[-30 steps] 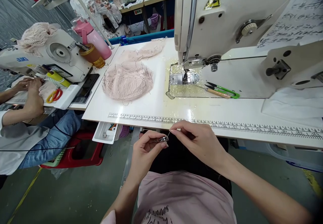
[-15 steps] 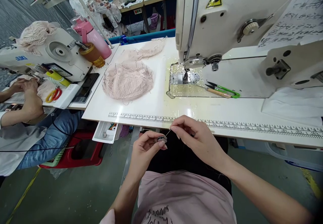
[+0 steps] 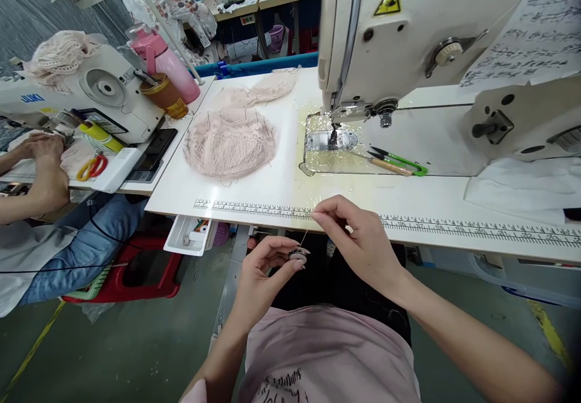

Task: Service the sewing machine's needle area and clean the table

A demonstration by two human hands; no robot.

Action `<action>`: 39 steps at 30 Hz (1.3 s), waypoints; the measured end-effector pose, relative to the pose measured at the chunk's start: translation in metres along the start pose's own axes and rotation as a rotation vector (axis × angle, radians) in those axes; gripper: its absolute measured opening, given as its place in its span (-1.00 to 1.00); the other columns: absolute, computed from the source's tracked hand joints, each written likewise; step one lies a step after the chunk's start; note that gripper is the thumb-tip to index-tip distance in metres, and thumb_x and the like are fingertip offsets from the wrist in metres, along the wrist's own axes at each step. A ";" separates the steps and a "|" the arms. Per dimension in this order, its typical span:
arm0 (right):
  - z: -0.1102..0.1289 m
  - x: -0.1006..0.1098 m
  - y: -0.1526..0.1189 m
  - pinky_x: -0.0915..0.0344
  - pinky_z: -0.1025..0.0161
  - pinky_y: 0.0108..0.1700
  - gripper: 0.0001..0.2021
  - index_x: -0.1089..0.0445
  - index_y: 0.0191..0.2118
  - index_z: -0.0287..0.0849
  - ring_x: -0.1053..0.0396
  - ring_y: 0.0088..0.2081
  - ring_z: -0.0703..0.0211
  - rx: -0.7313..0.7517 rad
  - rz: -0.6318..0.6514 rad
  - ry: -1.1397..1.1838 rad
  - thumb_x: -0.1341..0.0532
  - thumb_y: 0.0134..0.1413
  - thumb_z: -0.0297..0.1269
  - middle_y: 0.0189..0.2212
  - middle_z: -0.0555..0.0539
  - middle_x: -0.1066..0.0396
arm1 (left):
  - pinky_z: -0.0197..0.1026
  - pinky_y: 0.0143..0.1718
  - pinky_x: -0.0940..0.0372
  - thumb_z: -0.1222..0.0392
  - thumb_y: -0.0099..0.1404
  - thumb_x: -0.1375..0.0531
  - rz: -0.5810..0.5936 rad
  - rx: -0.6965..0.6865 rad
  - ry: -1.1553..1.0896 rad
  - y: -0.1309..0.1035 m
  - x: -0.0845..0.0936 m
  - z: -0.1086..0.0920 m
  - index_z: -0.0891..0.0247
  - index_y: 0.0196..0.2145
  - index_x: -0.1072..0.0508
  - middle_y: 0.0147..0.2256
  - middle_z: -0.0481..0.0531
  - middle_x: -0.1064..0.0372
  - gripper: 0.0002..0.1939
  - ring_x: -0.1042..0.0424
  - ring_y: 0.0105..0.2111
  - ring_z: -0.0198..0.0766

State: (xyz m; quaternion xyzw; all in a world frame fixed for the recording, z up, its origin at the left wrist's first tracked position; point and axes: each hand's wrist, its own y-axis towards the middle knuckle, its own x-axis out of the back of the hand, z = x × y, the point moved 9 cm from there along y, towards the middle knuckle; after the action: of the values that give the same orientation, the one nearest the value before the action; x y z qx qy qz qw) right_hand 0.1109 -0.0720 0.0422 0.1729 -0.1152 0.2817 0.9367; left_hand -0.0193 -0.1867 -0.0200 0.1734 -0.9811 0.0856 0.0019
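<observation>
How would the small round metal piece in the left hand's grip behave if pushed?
The small round metal piece may roll on edge, given its circular outline. Its shiny face could feel slippery. The thin pale thread from it might trail.

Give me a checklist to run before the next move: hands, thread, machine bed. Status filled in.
1. Left hand gripping the small round metal part: ok, pinched at the fingertips.
2. Thread drawn out toward the right hand: ok, a thin strand slants up toward its pinched fingertips.
3. Thread seated inside the part: cannot tell, too small.
4. Hands away from the presser foot: ok, both at the table's front edge.
5. Lace fabric apart from the presser foot: ok, lies to its left.
6. Machine bed free of loose tools: not ok, green-handled snips and a wooden-handled tool lie there.
</observation>
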 end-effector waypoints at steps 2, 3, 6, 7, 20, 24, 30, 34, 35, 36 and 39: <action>-0.008 -0.004 0.000 -0.13 0.39 -0.48 -0.80 -0.34 -0.31 -0.17 -0.19 -0.52 0.38 -0.092 0.042 0.160 -0.16 0.33 -0.18 -0.47 0.04 -0.34 | -0.36 -0.21 -0.47 0.17 0.29 -0.34 0.004 -0.035 0.049 -0.001 -0.001 -0.004 0.18 -0.18 -0.58 -0.22 -0.01 -0.56 -0.86 -0.54 -0.28 -0.35; -0.012 -0.010 -0.001 -0.15 0.39 -0.51 -0.78 -0.33 -0.29 -0.16 -0.24 -0.52 0.38 -0.158 0.086 0.278 -0.16 0.33 -0.14 -0.43 0.02 -0.38 | -0.38 -0.22 -0.46 0.18 0.29 -0.33 0.009 -0.046 0.062 -0.001 -0.002 -0.006 0.17 -0.20 -0.58 -0.22 -0.02 -0.56 -0.88 -0.54 -0.30 -0.37; -0.021 -0.032 -0.008 -0.22 0.38 -0.59 -0.74 -0.23 -0.25 -0.14 -0.38 -0.52 0.30 -0.342 0.247 0.633 -0.15 0.33 -0.04 -0.35 -0.02 -0.45 | -0.44 -0.25 -0.44 0.21 0.28 -0.33 0.003 -0.061 0.072 -0.001 -0.003 -0.006 0.17 -0.23 -0.59 -0.28 -0.06 -0.55 -0.91 -0.54 -0.34 -0.41; -0.022 -0.036 -0.010 -0.24 0.37 -0.59 -0.73 -0.21 -0.24 -0.13 -0.41 -0.49 0.27 -0.375 0.280 0.703 -0.15 0.33 -0.03 -0.35 -0.02 -0.46 | -0.45 -0.26 -0.43 0.22 0.28 -0.34 -0.002 -0.064 0.071 -0.001 -0.002 -0.005 0.17 -0.22 -0.59 -0.30 -0.08 -0.55 -0.91 -0.54 -0.35 -0.43; -0.015 -0.029 -0.015 -0.13 0.35 -0.41 -0.77 -0.27 -0.29 -0.15 -0.17 -0.49 0.36 -0.133 0.263 0.115 -0.06 0.41 -0.17 -0.50 0.07 -0.24 | -0.37 -0.20 -0.50 0.25 0.32 -0.31 -0.049 -0.159 -0.043 -0.003 0.006 -0.007 0.17 -0.20 -0.59 -0.21 -0.03 -0.57 -0.91 -0.55 -0.31 -0.39; 0.012 -0.028 -0.013 -0.26 0.34 -0.25 -0.86 -0.34 -0.14 -0.16 -0.37 -0.28 0.28 0.196 0.273 -0.128 -0.05 0.40 -0.33 -0.26 -0.05 -0.45 | -0.39 -0.20 -0.49 0.25 0.32 -0.31 -0.033 -0.154 -0.021 -0.003 0.007 -0.005 0.15 -0.19 -0.58 -0.23 -0.06 -0.56 -0.90 -0.55 -0.30 -0.40; 0.023 -0.031 -0.017 -0.18 0.32 -0.36 -0.83 -0.43 -0.24 -0.22 -0.33 -0.33 0.24 0.428 0.291 -0.374 -0.19 0.33 -0.24 -0.37 -0.07 -0.41 | -0.41 -0.18 -0.47 0.24 0.34 -0.29 -0.028 -0.215 0.089 -0.003 0.008 -0.012 0.11 -0.17 -0.57 -0.22 -0.07 -0.56 -0.89 -0.55 -0.24 -0.38; 0.013 -0.037 -0.016 -0.16 0.35 -0.38 -0.84 -0.43 -0.27 -0.20 -0.36 -0.37 0.29 0.360 0.444 -0.293 -0.16 0.35 -0.30 -0.39 -0.01 -0.45 | -0.45 -0.18 -0.45 0.27 0.36 -0.28 -0.005 -0.260 0.177 -0.004 0.007 -0.017 0.09 -0.16 -0.56 -0.23 -0.10 -0.56 -0.87 -0.54 -0.24 -0.42; 0.011 -0.038 -0.015 -0.18 0.35 -0.36 -0.85 -0.42 -0.26 -0.19 -0.37 -0.36 0.30 0.337 0.488 -0.257 -0.16 0.35 -0.31 -0.38 -0.01 -0.46 | -0.45 -0.19 -0.45 0.27 0.36 -0.27 0.001 -0.264 0.184 -0.005 0.007 -0.017 0.09 -0.16 -0.56 -0.23 -0.10 -0.55 -0.87 -0.54 -0.25 -0.42; 0.010 -0.038 -0.014 -0.19 0.36 -0.34 -0.86 -0.42 -0.26 -0.18 -0.38 -0.35 0.30 0.318 0.521 -0.223 -0.17 0.35 -0.30 -0.37 0.00 -0.46 | -0.44 -0.19 -0.46 0.27 0.36 -0.27 0.013 -0.264 0.188 -0.005 0.006 -0.017 0.08 -0.17 -0.56 -0.23 -0.10 -0.55 -0.87 -0.54 -0.24 -0.41; 0.006 -0.034 -0.008 -0.19 0.37 -0.33 -0.85 -0.39 -0.27 -0.17 -0.36 -0.35 0.31 0.286 0.539 -0.191 -0.15 0.36 -0.29 -0.36 0.01 -0.44 | -0.39 -0.19 -0.48 0.30 0.37 -0.26 0.070 -0.280 0.186 -0.006 0.003 -0.018 0.04 -0.12 -0.54 -0.19 -0.10 -0.54 -0.81 -0.54 -0.23 -0.39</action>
State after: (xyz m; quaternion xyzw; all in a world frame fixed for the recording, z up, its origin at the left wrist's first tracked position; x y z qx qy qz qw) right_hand 0.0870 -0.0973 0.0350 0.2916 -0.2037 0.5155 0.7795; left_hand -0.0204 -0.1899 -0.0007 0.1285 -0.9845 -0.0359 0.1140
